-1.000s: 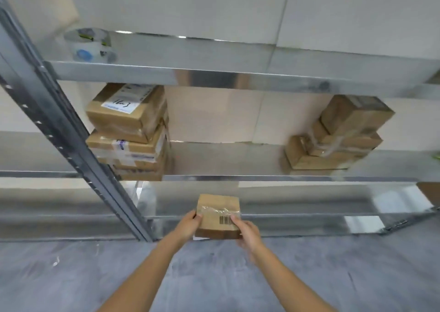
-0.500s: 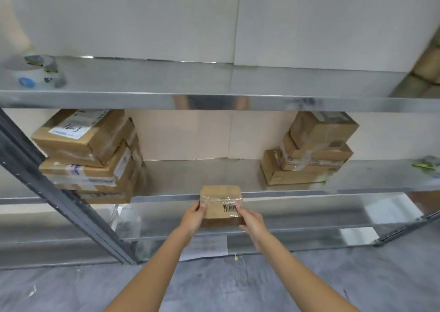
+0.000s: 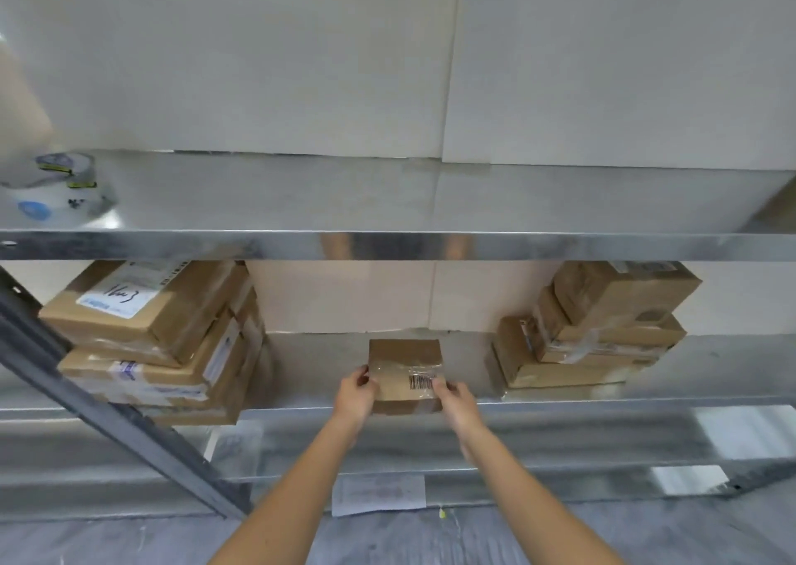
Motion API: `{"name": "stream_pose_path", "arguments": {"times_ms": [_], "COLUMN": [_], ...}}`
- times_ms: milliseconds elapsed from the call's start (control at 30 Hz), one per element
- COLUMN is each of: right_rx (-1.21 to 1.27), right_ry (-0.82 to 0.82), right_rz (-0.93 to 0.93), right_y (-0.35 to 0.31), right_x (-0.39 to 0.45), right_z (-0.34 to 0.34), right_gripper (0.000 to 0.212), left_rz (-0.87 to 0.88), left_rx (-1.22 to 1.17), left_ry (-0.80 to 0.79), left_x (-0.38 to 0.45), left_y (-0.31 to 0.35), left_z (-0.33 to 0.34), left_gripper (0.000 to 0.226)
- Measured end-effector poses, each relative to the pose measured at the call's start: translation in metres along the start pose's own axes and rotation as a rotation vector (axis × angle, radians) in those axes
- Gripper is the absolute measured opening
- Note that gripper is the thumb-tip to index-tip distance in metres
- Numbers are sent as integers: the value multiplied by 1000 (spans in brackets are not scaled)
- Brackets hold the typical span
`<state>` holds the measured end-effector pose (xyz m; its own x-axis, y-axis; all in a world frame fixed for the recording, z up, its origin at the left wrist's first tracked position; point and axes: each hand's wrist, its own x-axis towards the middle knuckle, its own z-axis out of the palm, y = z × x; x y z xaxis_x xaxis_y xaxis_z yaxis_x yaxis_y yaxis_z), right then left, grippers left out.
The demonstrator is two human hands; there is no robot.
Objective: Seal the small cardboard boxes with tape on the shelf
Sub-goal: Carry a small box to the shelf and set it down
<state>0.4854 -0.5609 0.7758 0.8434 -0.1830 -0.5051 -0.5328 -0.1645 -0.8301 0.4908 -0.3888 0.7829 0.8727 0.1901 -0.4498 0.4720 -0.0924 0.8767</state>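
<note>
hands (image 3: 405, 394) gripping small box (image 3: 402, 360), steel shelf (image 3: 327, 375)

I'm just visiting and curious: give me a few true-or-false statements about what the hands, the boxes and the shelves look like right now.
1. Both hands hold one small box. True: the left hand and right hand grip the small box by its sides.
2. The small box bears a barcode. True.
3. The small box sits on the top shelf. False: it is at the middle shelf, between two stacks.
4. The tape roll lies on the floor. False: it sits on the top shelf, far left.
5. The left stack has a white label on top. True.
</note>
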Motion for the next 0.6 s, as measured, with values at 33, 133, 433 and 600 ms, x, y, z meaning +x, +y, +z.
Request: {"name": "stream_pose_path", "arguments": {"times_ms": [33,133,433,600], "right_rx": [-22,-34,-32,-59], "right_ry": [-16,-81,-141,-149], "right_rz": [-3,16,86,95], "right_y": [-2,-7,-10,-14], "right_x": [5,14,41,50], "right_z": [3,11,20,14], "right_gripper": [41,40,33,36], "left_rz": [-1,-6,-19,-41], "left_rx": [-12,-16,42,77], "left_ry": [14,27,-1,-9], "left_x": [1,6,44,66], "left_y": [3,8,3,-2], "left_z": [-1,-5,2,7], "left_gripper": [31,36,40,43]}}
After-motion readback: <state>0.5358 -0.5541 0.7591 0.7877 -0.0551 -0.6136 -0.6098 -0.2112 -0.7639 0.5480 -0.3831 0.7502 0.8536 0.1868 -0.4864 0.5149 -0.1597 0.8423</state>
